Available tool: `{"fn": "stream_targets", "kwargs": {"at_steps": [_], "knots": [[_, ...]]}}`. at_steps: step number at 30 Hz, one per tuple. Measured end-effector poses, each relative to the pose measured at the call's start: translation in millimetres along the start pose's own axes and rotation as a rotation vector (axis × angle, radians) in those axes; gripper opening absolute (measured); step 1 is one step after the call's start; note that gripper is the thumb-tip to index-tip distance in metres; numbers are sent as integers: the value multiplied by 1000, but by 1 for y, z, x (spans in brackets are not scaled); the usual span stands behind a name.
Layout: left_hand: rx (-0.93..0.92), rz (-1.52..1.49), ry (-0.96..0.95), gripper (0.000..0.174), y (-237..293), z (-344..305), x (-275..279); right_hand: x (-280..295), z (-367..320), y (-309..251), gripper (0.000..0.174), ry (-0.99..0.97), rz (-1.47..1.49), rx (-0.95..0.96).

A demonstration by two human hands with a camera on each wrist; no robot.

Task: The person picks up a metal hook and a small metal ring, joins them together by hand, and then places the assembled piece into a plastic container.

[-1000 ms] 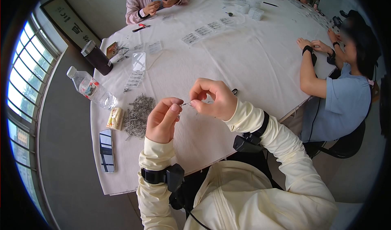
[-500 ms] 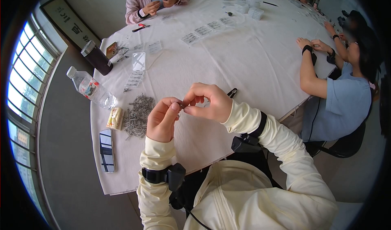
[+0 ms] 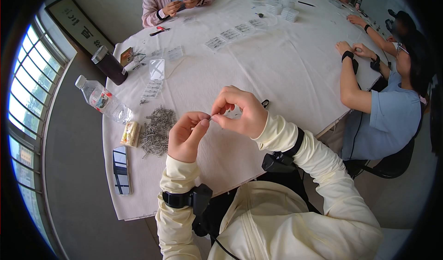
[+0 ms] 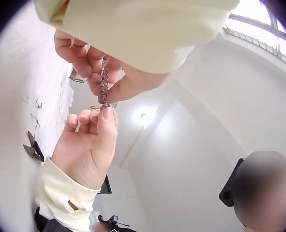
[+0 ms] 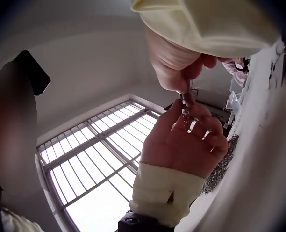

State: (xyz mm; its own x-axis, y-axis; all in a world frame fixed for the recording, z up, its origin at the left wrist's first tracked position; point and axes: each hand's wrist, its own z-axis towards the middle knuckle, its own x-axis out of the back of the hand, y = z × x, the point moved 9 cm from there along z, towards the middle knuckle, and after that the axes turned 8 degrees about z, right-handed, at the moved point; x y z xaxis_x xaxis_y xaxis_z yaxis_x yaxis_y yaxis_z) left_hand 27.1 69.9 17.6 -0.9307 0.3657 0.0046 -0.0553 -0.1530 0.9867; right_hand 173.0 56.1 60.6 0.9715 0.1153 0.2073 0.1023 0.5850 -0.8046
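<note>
My left hand (image 3: 184, 138) pinches a small silver coiled metal piece (image 4: 104, 82) between thumb and index finger. The piece hangs along the inside of the fingers, and the right wrist view shows it as a dark, beaded strand. My right hand (image 3: 242, 112) meets it tip to tip, its thumb and index finger pinching a thin bent wire (image 4: 95, 108) at the end of the piece. The fingertips partly hide where wire and piece meet. Left of my left hand lies a tangled heap of similar metal pieces (image 3: 158, 131) on the white cloth (image 3: 221, 149).
Black-handled pliers (image 4: 33, 147) lie beyond my right hand. Along the left edge are a phone (image 3: 121, 170), a tissue pack (image 3: 131, 134), a plastic bottle (image 3: 104, 98) and a dark flask (image 3: 110, 66). Clear trays (image 3: 152, 89) lie farther back. Other people sit around the table.
My hands were slightly apart with the piece between them, then closed together. Since then the right hand has shifted slightly up and right. A person at the right has reached an arm forward.
</note>
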Motion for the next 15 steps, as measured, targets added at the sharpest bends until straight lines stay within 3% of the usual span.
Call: {"fn": "stream_targets", "kwargs": {"at_steps": [11,15], "knots": [[-13,148,47,7,4,-3,2,0,0,-14,14,41,-130,130],[-39,216,100,7,5,-3,6,2,-5,-34,17,88,-267,322]]}}
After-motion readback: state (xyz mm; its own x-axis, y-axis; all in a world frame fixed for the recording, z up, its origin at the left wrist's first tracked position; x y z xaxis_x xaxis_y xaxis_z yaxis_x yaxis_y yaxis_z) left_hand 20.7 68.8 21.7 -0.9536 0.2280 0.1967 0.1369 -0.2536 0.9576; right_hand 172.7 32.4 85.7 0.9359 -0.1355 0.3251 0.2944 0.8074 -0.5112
